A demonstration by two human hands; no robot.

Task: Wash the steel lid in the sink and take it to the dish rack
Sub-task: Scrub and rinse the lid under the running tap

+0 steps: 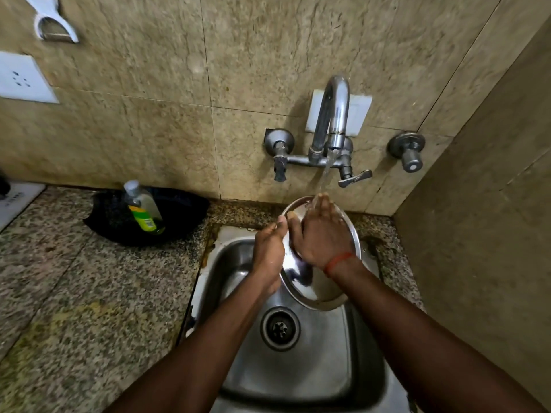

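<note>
The round steel lid [320, 289] is held tilted over the steel sink [298, 371], its far edge under the running water. My left hand [268, 251] grips the lid's left rim, thumb on the near face. My right hand [320, 234] lies flat on the lid's face with straight fingers, the fingertips in the stream. A red thread band circles my right wrist. The lid's middle is hidden behind my right hand.
The wall tap [332, 129] runs water, with handles left and right. A dish soap bottle [143, 208] lies in a black pan [176, 219] on the granite counter [74, 293] to the left. A wall stands close on the right.
</note>
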